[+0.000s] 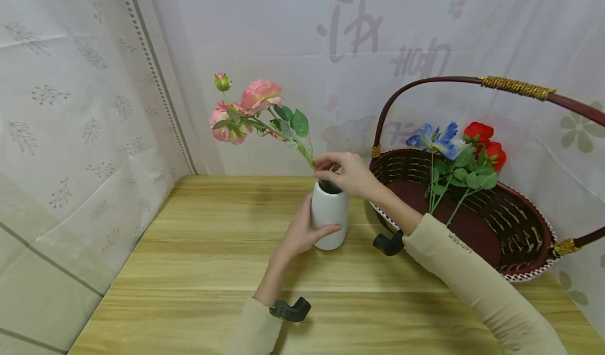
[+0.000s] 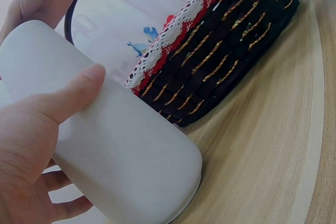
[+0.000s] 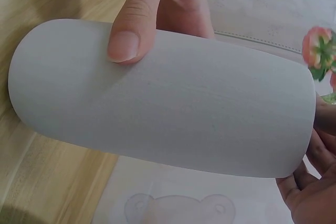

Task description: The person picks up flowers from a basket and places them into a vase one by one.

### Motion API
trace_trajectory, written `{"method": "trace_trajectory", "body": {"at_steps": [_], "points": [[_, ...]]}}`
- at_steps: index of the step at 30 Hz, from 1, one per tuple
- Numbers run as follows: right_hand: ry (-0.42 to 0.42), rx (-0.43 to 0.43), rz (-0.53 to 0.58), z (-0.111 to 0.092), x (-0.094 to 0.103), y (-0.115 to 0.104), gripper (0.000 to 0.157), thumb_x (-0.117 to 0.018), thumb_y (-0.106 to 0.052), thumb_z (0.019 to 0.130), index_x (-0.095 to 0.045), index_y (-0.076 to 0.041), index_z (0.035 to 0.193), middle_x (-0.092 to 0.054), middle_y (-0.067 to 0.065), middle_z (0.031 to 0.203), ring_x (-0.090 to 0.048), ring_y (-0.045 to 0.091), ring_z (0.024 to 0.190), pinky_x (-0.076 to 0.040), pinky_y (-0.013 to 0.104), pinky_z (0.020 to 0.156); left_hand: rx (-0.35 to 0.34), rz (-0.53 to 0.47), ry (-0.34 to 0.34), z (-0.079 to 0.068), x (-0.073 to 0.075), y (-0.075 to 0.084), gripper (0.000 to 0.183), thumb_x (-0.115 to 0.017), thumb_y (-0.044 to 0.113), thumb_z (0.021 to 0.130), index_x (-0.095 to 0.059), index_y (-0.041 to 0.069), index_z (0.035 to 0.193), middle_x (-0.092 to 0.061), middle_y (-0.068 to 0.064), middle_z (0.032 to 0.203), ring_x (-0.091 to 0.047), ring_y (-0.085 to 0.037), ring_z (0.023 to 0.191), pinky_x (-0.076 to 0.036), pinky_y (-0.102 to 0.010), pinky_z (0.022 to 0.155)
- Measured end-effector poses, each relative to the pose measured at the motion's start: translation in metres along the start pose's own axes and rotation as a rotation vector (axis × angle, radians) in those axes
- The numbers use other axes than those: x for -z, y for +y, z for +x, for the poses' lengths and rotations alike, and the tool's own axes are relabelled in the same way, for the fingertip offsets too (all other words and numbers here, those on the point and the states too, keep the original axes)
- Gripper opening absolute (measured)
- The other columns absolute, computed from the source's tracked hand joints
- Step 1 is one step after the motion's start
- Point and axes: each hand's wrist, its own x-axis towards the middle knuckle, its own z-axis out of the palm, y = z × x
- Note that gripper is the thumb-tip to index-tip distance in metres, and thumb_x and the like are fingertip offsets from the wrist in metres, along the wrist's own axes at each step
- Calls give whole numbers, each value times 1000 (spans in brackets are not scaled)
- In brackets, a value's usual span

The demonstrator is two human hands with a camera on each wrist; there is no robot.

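Observation:
A white vase (image 1: 330, 216) stands upright on the wooden table. My left hand (image 1: 304, 229) grips its side, the thumb across the front, as the left wrist view also shows. At the vase's mouth my right hand (image 1: 347, 174) pinches the stem of a pink artificial flower spray (image 1: 261, 97). The spray leans to the left, with two large blooms, a bud and green leaves. Its lower stem is hidden by the vase and fingers. In the right wrist view the vase (image 3: 168, 98) covers most of the picture, with a pink bloom (image 3: 317, 45) at the right edge.
To the right stands a dark woven basket (image 1: 529, 223) with a tall arched handle (image 1: 425, 80) and white lace trim. Inside it lean a blue flower (image 1: 437, 139) and red flowers (image 1: 479, 132). Printed curtains (image 1: 264, 24) hang behind and left of the table (image 1: 212, 271).

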Motion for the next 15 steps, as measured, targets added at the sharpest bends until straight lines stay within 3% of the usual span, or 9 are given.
{"method": "trace_trajectory", "body": {"at_steps": [15], "points": [[34, -32, 23, -9, 3, -3, 27, -70, -23, 98, -70, -9, 120, -73, 0, 103, -66, 15, 95, -53, 38, 86, -9, 11, 30, 0, -1, 3, 95, -87, 27, 82, -27, 18, 155, -47, -7, 141, -53, -23, 122, -45, -46, 101]]}}
